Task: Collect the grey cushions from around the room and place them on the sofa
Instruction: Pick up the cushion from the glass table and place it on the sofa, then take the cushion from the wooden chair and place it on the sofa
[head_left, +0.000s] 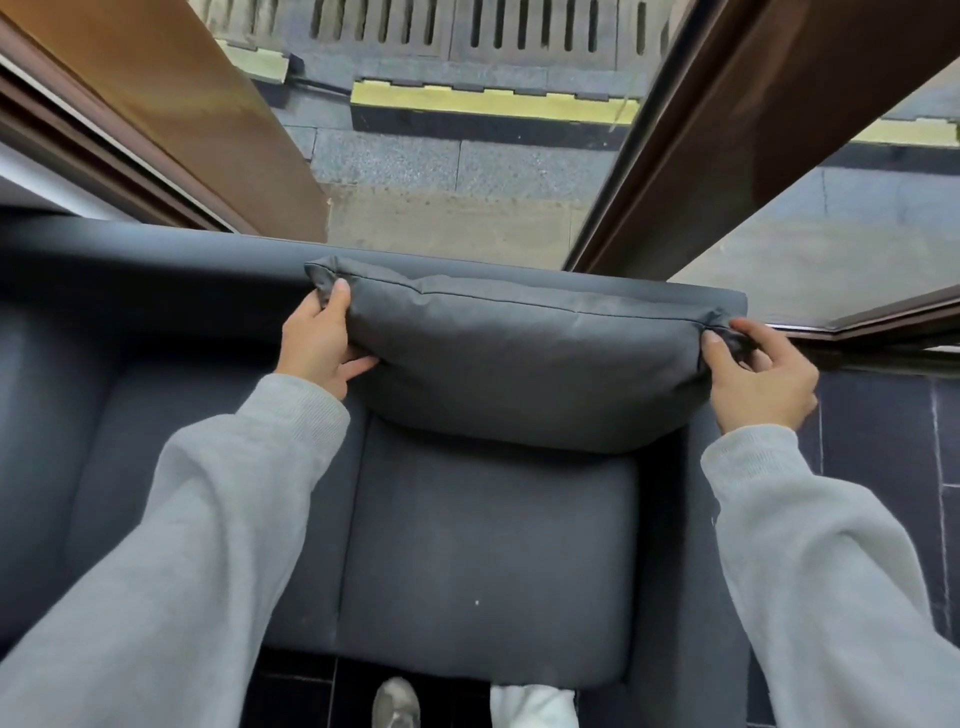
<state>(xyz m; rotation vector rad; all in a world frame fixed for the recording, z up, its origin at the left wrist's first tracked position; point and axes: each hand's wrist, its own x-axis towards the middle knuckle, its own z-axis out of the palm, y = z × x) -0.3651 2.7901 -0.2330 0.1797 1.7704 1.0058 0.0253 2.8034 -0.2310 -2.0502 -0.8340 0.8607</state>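
A dark grey cushion (519, 358) leans upright against the backrest of the grey sofa (156, 260), above the right seat pad (488, 545). My left hand (317, 343) grips the cushion's upper left corner, thumb on top. My right hand (758, 379) pinches its upper right corner. Both arms are in light grey sleeves. The cushion's lower edge rests on the seat pad.
Behind the sofa stands a large window with dark brown frames (675, 130), showing pavement outside. Dark floor tiles (883, 467) lie to the sofa's right. My shoe (397, 704) and a pale trouser leg show at the sofa's front edge. The sofa's left seat (104, 441) is bare.
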